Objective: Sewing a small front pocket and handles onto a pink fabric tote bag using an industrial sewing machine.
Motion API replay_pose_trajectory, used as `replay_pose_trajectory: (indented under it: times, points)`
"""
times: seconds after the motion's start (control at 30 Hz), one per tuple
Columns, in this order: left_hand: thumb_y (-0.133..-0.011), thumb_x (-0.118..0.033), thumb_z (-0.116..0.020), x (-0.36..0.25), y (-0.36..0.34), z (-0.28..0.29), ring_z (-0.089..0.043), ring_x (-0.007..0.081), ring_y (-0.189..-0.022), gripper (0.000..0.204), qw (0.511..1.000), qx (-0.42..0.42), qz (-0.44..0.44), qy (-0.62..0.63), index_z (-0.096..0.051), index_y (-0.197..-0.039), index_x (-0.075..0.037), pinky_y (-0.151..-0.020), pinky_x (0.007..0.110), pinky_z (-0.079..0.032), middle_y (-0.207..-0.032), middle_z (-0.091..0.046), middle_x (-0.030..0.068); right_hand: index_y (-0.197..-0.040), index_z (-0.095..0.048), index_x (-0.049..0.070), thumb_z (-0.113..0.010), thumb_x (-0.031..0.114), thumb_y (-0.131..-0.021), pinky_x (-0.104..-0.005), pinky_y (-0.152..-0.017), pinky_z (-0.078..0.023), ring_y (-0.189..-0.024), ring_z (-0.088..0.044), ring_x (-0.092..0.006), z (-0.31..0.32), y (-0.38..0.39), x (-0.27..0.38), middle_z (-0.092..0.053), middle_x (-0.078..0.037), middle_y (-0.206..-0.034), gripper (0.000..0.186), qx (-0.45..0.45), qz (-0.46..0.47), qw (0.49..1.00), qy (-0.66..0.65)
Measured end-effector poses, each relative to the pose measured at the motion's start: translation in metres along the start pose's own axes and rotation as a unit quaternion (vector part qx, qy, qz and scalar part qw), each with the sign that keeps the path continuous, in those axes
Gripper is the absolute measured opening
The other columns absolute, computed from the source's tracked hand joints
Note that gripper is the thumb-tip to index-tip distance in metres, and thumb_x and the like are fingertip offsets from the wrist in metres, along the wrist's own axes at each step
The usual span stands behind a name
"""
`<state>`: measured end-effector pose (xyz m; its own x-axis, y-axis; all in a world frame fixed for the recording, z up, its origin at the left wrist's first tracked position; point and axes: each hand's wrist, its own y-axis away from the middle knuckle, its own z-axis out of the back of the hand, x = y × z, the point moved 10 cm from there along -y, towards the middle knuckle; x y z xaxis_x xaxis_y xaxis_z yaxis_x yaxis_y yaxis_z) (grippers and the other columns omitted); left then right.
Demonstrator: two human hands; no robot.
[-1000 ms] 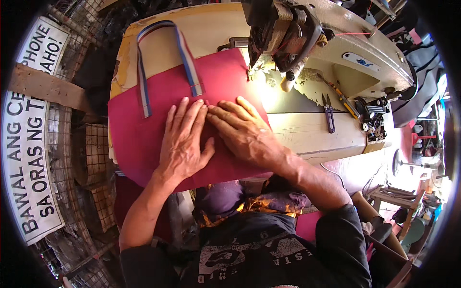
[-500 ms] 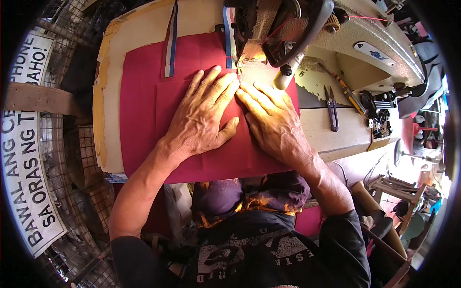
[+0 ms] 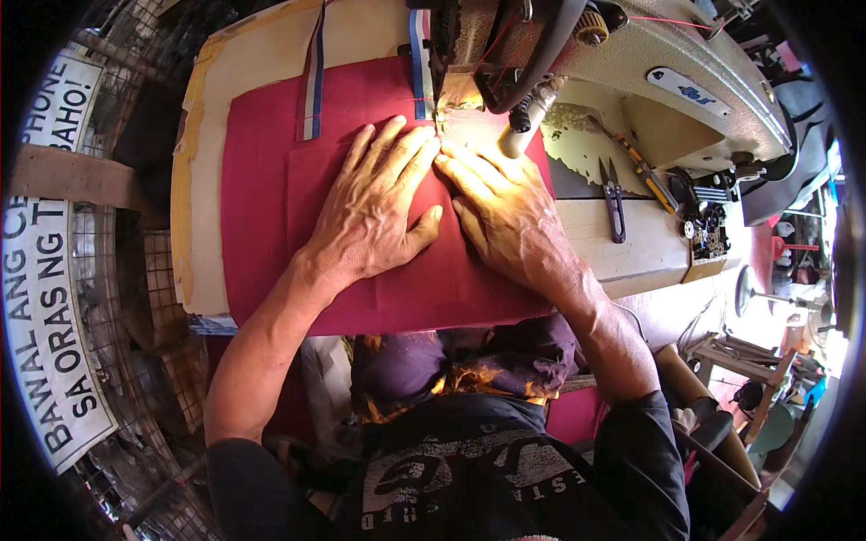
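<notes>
A maroon cloth [image 3: 257, 198] lies spread over the sewing table, its far edge by the needle area of a beige sewing machine [image 3: 622, 50]. My left hand [image 3: 372, 203] rests flat on it, fingers stretched forward and thumb out to the side. Beside it my right hand [image 3: 507, 209] also presses flat on the cloth, its fingertips close to the presser foot [image 3: 439, 122]. The two index fingers almost meet there. Two striped ribbons, one on the left [image 3: 314, 81] and one near the needle [image 3: 421, 68], run onto the cloth, with red thread across them.
Right of the cloth lie thread snips [image 3: 614, 200] and a yellow-black hand tool [image 3: 646, 167]. A tray of small metal parts [image 3: 708, 230] sits farther right. A pale tubular lamp [image 3: 527, 131] hangs close above my right fingers. Wire mesh and a lettered sign [image 3: 68, 361] stand at left.
The whole view has shifted slightly, so everything sits a little higher and farther left in it. Both hands stay flat in about the same places on the cloth.
</notes>
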<state>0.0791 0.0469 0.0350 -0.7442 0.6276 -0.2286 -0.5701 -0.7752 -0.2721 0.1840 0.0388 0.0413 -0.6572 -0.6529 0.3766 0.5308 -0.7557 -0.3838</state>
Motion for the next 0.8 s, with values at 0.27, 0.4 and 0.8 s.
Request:
replay_pose_trajectory:
  times: [0.27,0.4,0.8]
  points:
    - [-0.089,-0.032,-0.063,0.000,-0.001,0.000,-0.039,0.0402,-0.143,0.067,1.000,-0.018,0.005,-0.007,-0.048,-0.143,0.005,-0.123,0.054,-0.026,-0.147,-0.047,0.0231,-0.130,-0.064,0.004,-0.066,0.015,-0.089,-0.0462,-0.105,-0.044,-0.120,-0.059,-0.0339,0.007,-0.001,0.002,-0.065,-0.016,-0.128,0.043,-0.042,0.041,0.998,-0.003]
    - [-0.089,-0.031,-0.063,-0.005,-0.003,0.000,-0.039,0.0405,-0.142,0.067,1.000,-0.025,0.000,-0.014,-0.047,-0.143,0.005,-0.123,0.054,-0.026,-0.146,-0.047,0.0232,-0.109,-0.070,0.006,-0.069,0.011,-0.088,-0.0450,-0.084,-0.054,-0.099,-0.064,-0.0374,0.029,0.004,-0.034,-0.068,-0.018,-0.101,0.022,-0.182,-0.062,0.978,-0.084]
    - [-0.089,-0.031,-0.063,-0.004,-0.001,0.001,-0.040,0.0407,-0.141,0.067,1.000,-0.027,-0.003,-0.013,-0.046,-0.143,0.005,-0.123,0.055,-0.027,-0.145,-0.046,0.0229,-0.097,-0.072,0.002,-0.065,0.004,-0.090,-0.0463,-0.071,-0.052,-0.079,-0.064,-0.0363,0.013,-0.020,-0.035,-0.066,-0.018,-0.083,0.010,-0.174,-0.029,0.976,-0.127]
